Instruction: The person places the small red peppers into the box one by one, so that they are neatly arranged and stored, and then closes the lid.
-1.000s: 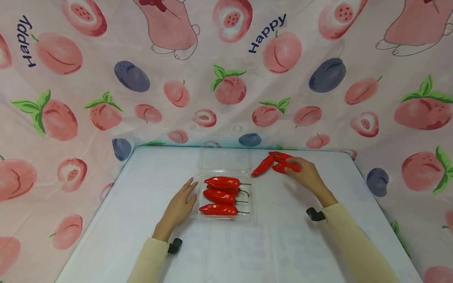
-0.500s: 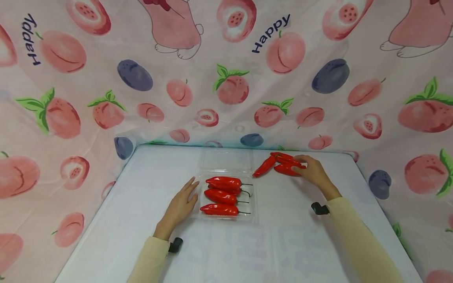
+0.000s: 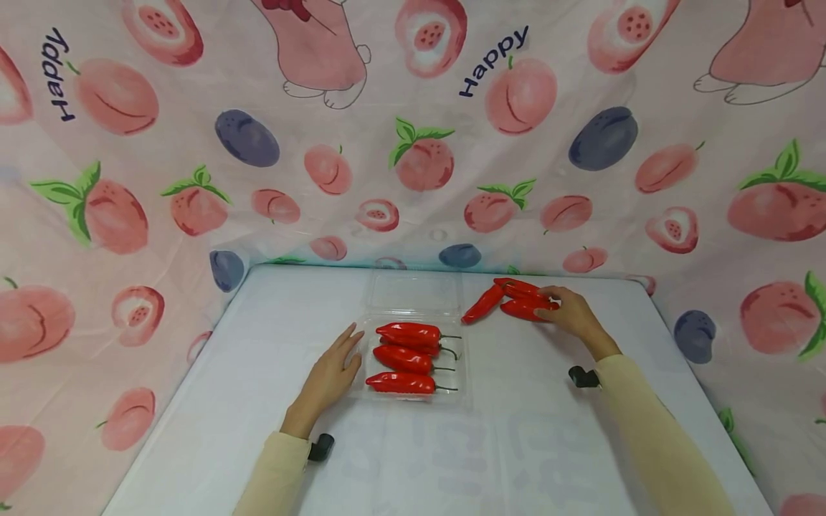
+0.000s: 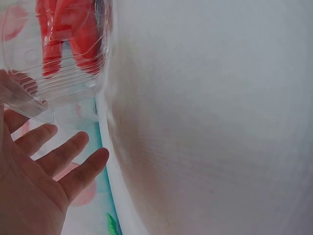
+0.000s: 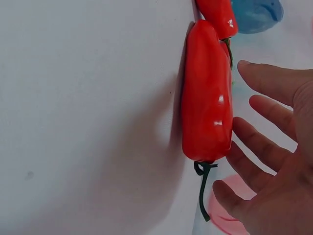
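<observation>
A pale yellow left sleeve (image 3: 274, 466) and its matching right sleeve (image 3: 652, 430) stretch over a white-covered table (image 3: 516, 444), two small black wrist cameras (image 3: 321, 447) strapped below the hands. The left hand (image 3: 329, 369), fingers straight and spread, holds nothing beside the left edge of one clear plastic hinged box (image 3: 462, 369); contact with the rim cannot be told.

Four glossy red peppers with thin dark stems (image 3: 403, 358) lie in the box, tips to the left — one partly hidden by the farthest. To the right, three loose glossy red peppers (image 3: 482, 304) lie close together on the table, making seven in view.

The right hand (image 3: 574, 315) hangs at the stem end of the nearest loose pepper (image 3: 523, 309), fingers apart and slightly bent, with no grip on it. The step in hand appears to be a grasp on that pepper; the next move calls for closing the fingers round its body without nudging its neighbours.

Beyond, the box's single clear lid (image 3: 413, 292) is folded back — before one pink fruit-printed cloth (image 3: 348, 129).
</observation>
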`<state>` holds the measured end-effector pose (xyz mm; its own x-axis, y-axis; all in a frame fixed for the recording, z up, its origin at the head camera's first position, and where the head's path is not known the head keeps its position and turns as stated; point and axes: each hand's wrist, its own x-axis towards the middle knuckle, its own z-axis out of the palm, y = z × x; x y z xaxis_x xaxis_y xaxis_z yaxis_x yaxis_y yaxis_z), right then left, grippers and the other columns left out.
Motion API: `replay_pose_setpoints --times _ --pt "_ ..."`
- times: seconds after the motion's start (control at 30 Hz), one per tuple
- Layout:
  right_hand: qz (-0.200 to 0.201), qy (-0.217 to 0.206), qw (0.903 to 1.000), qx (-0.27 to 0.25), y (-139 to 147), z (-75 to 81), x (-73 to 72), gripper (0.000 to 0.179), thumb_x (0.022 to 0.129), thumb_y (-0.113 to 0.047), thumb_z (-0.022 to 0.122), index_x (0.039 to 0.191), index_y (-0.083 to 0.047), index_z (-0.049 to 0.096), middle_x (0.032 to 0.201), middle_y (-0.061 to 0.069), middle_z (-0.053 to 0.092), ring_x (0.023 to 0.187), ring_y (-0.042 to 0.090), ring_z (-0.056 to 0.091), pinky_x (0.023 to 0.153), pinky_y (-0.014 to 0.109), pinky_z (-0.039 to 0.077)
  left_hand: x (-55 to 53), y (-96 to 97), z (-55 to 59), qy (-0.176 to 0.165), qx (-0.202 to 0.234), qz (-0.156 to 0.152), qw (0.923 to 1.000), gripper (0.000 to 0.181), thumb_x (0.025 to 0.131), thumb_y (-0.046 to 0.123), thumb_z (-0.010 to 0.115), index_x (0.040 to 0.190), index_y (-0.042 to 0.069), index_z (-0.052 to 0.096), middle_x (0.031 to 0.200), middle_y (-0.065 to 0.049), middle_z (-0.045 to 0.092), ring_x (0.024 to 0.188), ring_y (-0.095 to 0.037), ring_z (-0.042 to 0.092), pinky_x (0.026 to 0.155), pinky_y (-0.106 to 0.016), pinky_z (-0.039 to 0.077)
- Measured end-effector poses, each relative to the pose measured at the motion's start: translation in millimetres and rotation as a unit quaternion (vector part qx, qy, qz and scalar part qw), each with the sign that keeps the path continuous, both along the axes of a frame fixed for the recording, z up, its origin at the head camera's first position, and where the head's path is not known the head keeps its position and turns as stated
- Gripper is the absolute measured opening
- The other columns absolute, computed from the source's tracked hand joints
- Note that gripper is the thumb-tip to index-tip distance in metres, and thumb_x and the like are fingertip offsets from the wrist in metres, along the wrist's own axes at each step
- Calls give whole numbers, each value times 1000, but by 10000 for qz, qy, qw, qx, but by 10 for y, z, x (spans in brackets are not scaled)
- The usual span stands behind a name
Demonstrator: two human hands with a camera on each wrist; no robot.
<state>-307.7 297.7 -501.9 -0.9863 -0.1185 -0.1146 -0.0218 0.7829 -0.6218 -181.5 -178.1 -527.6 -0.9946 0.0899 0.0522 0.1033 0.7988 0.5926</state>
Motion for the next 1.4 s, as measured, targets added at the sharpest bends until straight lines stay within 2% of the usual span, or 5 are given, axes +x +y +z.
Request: replay_pose_setpoints --times 0.33,0.73,0.97,1.23,1.4 --pt "60 -17 10000 -10 45 -84 -56 53 92 -22 66 139 -3 50 141 26 48 124 42 45 103 58 46 9 17 17 87 -13 4 10000 49 99 22 54 147 17 47 160 -1 34 141 -30 44 109 -54 42" --pt "-44 -344 9994 57 29 -132 3 57 91 -19 68 141 -1 48 138 28 47 122 43 42 102 57 48 0 -1 -7 83 -24 -6 10000 48 99 23 53 147 18 47 160 0 34 141 -30 45 109 -54 43" --pt "46 -337 9994 109 34 -183 5 56 91 -23 69 140 -4 49 131 24 51 117 40 45 94 50 53 -8 -6 -8 29 4 -10 10000 49 99 24 53 147 19 47 161 1 33 142 -29 43 111 -53 41" --pt "140 -290 9992 228 20 -227 41 58 91 -29 70 139 -5 50 131 25 54 117 40 49 99 55 48 0 -5 -2 66 -44 -50 10000 49 99 23 53 147 17 46 161 -2 33 142 -30 43 111 -53 41" --pt "95 -368 9991 206 38 -234 89 60 90 -35 69 139 -6 50 133 26 54 117 40 51 99 55 50 5 -8 0 77 -28 -46 10000 49 99 23 53 147 16 47 161 -1 34 142 -30 43 110 -54 41"
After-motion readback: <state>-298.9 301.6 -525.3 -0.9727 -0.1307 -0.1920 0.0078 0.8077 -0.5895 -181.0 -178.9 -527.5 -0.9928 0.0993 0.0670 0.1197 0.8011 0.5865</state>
